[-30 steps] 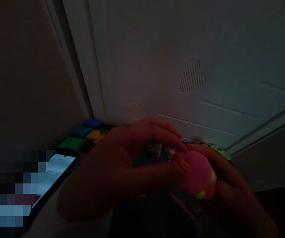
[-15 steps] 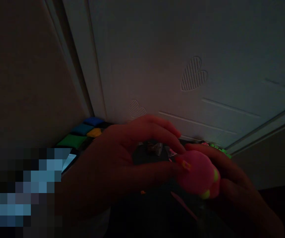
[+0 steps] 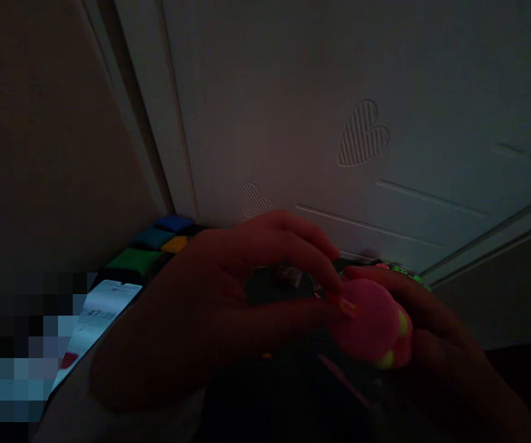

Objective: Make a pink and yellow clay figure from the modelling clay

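A rounded pink clay figure (image 3: 365,317) with two yellow-green spots and a small orange-edged piece (image 3: 349,307) on its near face is in my right hand (image 3: 450,344). The right fingers wrap its far side and the thumb lies along its right edge. From the left, my left hand (image 3: 228,301) reaches in with thumb and index finger closed at a small red bit (image 3: 334,296) beside the orange piece. The fingertips are dim, and part of that red bit is hidden by them.
Blue (image 3: 174,223), green (image 3: 135,261) and yellow (image 3: 175,245) packs lie at the left. A lit phone screen (image 3: 101,314) is beside them. Below the hands lies a pink stick-like tool (image 3: 343,378) on the dark surface. A pale door (image 3: 293,123) with embossed hearts stands behind.
My left index fingertip has come down onto the red bit, narrowing the gap to the thumb. The pink figure has barely moved. More of the phone screen shows.
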Demonstrator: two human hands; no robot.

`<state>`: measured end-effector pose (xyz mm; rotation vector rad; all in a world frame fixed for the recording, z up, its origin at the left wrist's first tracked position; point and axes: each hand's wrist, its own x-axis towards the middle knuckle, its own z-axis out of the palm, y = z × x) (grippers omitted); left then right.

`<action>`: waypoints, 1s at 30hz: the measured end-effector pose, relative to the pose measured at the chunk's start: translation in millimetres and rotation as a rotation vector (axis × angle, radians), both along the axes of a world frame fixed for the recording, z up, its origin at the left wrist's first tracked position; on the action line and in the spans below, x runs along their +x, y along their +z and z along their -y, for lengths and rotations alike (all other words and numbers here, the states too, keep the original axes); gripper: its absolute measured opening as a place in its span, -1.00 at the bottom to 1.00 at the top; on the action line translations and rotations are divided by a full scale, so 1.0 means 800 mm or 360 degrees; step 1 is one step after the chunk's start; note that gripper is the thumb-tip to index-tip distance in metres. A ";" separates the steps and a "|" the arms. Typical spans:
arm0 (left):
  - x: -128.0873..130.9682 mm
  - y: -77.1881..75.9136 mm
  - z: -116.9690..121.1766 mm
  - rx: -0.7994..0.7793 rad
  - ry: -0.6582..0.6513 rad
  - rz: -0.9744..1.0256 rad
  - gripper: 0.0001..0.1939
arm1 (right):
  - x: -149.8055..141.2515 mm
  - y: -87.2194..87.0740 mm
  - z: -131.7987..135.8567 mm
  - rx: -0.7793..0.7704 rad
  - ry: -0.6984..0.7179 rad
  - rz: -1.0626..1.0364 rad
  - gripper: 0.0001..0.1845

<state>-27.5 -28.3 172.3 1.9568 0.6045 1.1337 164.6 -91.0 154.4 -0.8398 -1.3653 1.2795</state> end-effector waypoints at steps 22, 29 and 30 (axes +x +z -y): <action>-0.004 -0.005 0.000 0.0042 -0.0046 0.0000 -0.81 | 0.006 -0.004 -0.001 -0.0024 0.0063 0.0037 -0.64; -0.005 -0.007 -0.004 0.0139 -0.0088 0.0004 -0.83 | 0.004 -0.004 0.000 0.0033 0.0001 0.0061 -0.64; -0.005 -0.007 -0.005 0.0164 -0.0104 0.0004 -0.82 | 0.004 -0.004 0.000 0.0053 -0.0001 0.0071 -0.64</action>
